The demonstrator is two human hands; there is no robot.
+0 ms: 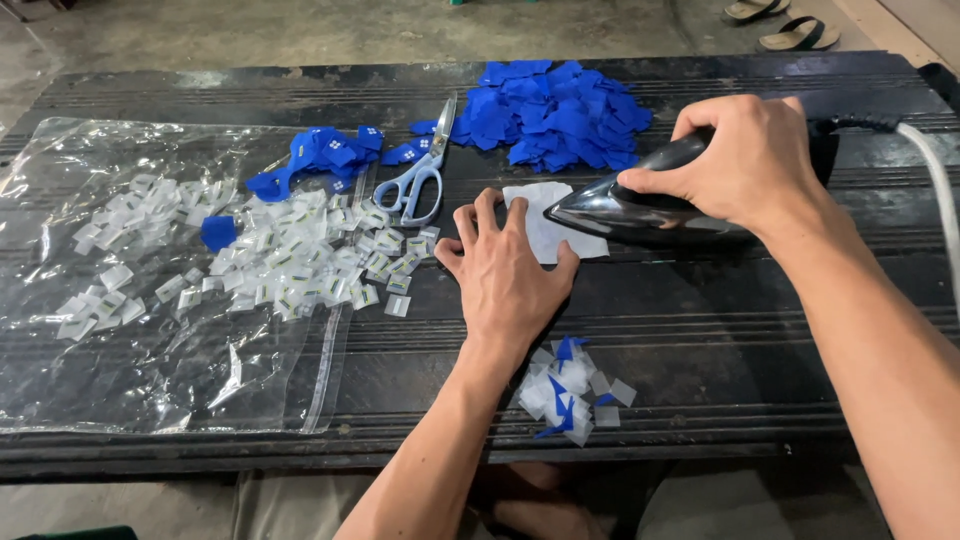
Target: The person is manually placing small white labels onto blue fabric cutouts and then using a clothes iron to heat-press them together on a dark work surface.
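far left on the dark ribbed tabletop [700,330] lies a clear plastic bag [120,330], flat and crinkled, with small white tags [290,260] scattered over its right half and off its edge; one loose blue square [218,232] sits among them. just behind, a small clump of blue patches with white marks [330,155], then scissors with pale blue handles [420,175], blades shut and pointing away. further back, right of the scissors, a big heap of blue fabric pieces [555,115]. centre: left hand [505,275] spread flat, fingers released and splayed, fingertips pinning the near-left edge of a white sheet [545,235] on the tabletop. near the front edge, below that hand, a little pile of white and blue scraps [570,390]. right: right hand [745,160] clenched around the handle of a black iron [640,215], its tip resting on the white sheet, cord [935,190] trailing off right. sandals [785,25] on the floor at the back. step in hand looks like pressing the sheet. judged next move: glide the iron across while the left fingers stay clear of the hot tip.
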